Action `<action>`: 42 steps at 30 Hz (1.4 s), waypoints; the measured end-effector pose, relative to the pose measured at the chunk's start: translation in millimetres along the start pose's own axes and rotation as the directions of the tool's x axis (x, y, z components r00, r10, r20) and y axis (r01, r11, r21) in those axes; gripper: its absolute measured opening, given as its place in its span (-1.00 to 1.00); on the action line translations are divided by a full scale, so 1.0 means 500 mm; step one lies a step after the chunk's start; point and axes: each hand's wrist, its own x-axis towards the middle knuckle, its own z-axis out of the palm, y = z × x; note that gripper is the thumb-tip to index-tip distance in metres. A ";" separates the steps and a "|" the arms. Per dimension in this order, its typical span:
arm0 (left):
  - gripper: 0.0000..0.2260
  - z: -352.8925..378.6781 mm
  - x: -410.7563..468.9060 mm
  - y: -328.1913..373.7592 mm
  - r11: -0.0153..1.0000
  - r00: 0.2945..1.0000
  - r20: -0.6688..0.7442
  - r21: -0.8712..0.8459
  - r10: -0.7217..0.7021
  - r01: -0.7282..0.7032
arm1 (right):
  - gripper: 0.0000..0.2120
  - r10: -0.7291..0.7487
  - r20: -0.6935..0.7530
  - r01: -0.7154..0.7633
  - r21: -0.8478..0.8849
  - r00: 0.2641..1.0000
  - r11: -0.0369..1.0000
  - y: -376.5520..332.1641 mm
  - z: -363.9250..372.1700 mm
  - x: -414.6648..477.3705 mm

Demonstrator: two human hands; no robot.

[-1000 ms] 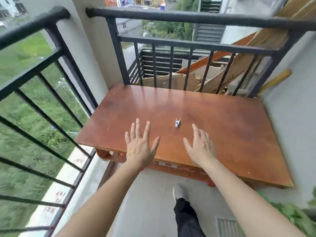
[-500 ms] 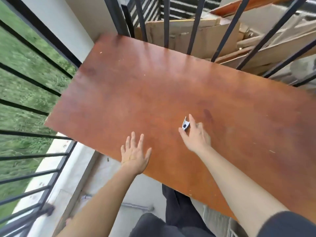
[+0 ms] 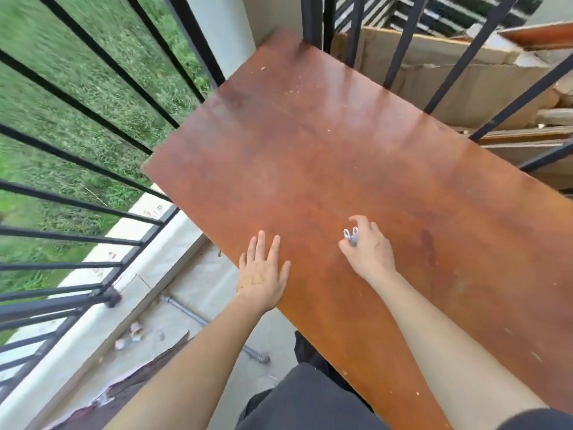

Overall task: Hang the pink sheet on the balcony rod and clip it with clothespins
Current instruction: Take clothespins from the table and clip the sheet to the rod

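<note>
A small white-and-grey clothespin [image 3: 351, 235] is pinched between the thumb and fingers of my right hand [image 3: 367, 249], just above the brown wooden tabletop [image 3: 325, 156]. To its left hovers my left hand [image 3: 263, 271], fingers spread and holding nothing, over the table's near edge. A crumpled pinkish cloth [image 3: 130, 386], which may be the sheet, lies on the balcony floor at the lower left, partly hidden by my left forearm. The top rail of the balcony is out of view.
Black metal railing bars [image 3: 93, 218] run along the left, with grass far below, and more bars [image 3: 400, 41] stand behind the table. Cardboard and wooden boards [image 3: 465, 85] are piled beyond them. A metal pipe [image 3: 214, 327] lies on the concrete floor near my dark trousers.
My right hand reached the clothespin lying on the table and has closed on it and lifted it. The view has tilted down and closer to the table. My left hand stays spread.
</note>
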 end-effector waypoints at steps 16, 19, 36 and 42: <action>-0.42 -0.048 -0.555 -0.388 0.867 0.691 -0.524 -0.277 -0.497 0.413 | -0.61 -0.732 0.120 0.733 0.039 0.671 0.679 -0.448 0.222 -0.441; -0.48 -0.007 -0.748 -0.484 0.781 0.535 -0.573 -0.392 -0.621 0.487 | -0.62 -0.843 0.251 0.862 0.055 0.477 0.504 -0.517 0.313 -0.610; -0.40 0.236 -1.564 -0.909 -0.087 -0.441 -0.280 -0.756 -0.853 0.648 | -0.65 -0.778 0.469 0.857 0.488 -0.419 -0.167 -0.805 0.862 -1.461; -0.43 0.312 -1.731 -1.113 -0.259 -0.517 -0.139 -0.738 -0.845 0.623 | -0.63 -0.694 0.494 0.792 0.582 -0.524 -0.185 -0.902 1.079 -1.693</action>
